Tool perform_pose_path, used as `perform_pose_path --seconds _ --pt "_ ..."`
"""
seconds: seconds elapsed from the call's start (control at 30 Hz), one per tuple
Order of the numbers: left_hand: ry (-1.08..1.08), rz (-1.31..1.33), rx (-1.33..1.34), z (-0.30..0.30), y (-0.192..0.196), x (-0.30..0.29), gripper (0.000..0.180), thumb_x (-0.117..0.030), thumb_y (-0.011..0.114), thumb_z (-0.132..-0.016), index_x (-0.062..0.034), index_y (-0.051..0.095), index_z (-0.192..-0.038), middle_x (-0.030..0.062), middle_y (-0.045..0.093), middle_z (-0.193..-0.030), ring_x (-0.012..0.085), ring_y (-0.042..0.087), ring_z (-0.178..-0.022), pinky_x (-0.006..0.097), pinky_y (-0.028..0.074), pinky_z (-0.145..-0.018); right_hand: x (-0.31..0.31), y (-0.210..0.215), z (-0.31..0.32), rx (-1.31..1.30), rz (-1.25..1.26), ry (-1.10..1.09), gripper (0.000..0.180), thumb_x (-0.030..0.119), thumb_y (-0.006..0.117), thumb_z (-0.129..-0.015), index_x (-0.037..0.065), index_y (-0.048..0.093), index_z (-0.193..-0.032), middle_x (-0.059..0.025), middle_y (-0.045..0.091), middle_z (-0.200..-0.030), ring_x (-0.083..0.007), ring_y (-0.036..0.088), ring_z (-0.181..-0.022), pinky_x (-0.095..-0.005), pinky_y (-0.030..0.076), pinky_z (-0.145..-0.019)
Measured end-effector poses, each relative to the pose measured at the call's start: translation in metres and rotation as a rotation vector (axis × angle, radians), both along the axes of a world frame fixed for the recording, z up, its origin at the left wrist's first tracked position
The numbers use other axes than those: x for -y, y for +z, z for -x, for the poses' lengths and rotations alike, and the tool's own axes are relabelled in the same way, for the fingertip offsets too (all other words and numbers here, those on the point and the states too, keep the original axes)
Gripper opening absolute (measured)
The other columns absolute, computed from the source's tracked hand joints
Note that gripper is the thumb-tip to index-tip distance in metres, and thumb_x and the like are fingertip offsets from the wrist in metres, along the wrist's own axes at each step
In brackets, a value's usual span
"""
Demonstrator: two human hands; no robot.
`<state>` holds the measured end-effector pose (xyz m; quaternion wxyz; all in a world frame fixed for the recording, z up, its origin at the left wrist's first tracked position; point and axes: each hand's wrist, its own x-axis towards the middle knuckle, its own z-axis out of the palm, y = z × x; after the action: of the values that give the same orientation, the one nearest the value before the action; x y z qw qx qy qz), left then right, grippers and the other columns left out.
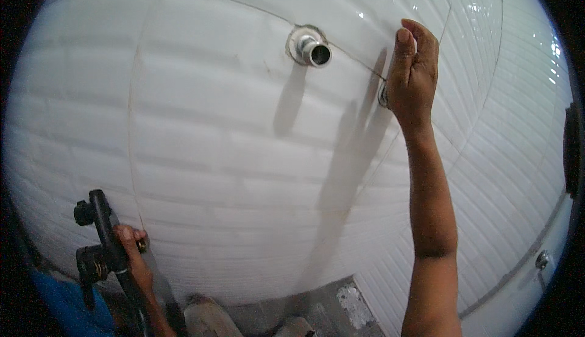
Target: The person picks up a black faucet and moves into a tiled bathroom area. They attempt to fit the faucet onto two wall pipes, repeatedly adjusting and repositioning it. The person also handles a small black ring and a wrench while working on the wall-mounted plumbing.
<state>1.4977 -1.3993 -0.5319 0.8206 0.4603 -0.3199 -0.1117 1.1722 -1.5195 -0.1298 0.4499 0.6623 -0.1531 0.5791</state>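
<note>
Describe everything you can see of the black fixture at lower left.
The black fixture has a long, tube-like body with a short knob-like part and a larger branching part on its left side, where brass-coloured threading seems to show. Metal or plastic is hard to tell. It tilts, upper end leftward, before the white wall; contact there is unclear. The left hand grips it from the right.

likely a bathroom: white wall tiles (213, 124), metal pipe fitting (303, 46)
</note>
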Motion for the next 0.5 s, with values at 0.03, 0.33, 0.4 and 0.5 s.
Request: perform_pose_path --seconds 0.03,0.33,0.4,0.5 --pt "-0.001 -0.022 -0.004 0.0 0.0 0.001 0.026 -0.023 0.049 -0.106 -0.0051 0.051 -0.088 0.0021 0.047 -0.085 0.0123 0.047 -0.08 0.032 0.047 -0.08 -0.003 0.003 0.007 0.009 -0.061 -0.012 0.032 0.025 0.042 -0.107 0.0 0.059 -0.116 -0.0179 0.06 -0.113 -0.0323 0.058 -0.109 -0.0405 0.044 -0.099" --pt "0.095 -0.035 0.046 0.002 0.005 -0.002 0.029 -0.031 0.052 -0.105 -0.0058 0.053 -0.09 0.0022 0.049 -0.082 0.0148 0.054 -0.081 0.03 0.046 -0.08 -0.071 0.035 0.028 0.058 0.399 0.092 0.022 0.019 0.057 -0.101 0.001 0.06 -0.112 -0.0124 0.062 -0.108 -0.0247 0.061 -0.104 -0.0348 0.046 -0.096" --pt "0.078 0.0 0.0 0.002 0.005 0.0 0.03 -0.032 0.052 -0.105 -0.0059 0.053 -0.09 0.0019 0.049 -0.082 0.0147 0.054 -0.081 0.03 0.046 -0.08 -0.038 0.026 0.0 0.068 0.375 0.14 0.028 0.018 0.06 -0.097 0.002 0.055 -0.12 -0.0143 0.061 -0.115 -0.0302 0.057 -0.113 -0.0446 0.04 -0.104" --pt "-0.003 0.145 -0.037 0.002 0.003 0.005 0.03 -0.032 0.052 -0.105 -0.0062 0.053 -0.09 0.0014 0.049 -0.083 0.0146 0.054 -0.081 0.031 0.046 -0.081 -0.003 0.019 -0.018 -0.181 0.361 -0.108 0.036 0.026 0.063 -0.095 0.004 0.054 -0.123 -0.0207 0.055 -0.124 -0.0419 0.049 -0.124 -0.0552 0.032 -0.11"
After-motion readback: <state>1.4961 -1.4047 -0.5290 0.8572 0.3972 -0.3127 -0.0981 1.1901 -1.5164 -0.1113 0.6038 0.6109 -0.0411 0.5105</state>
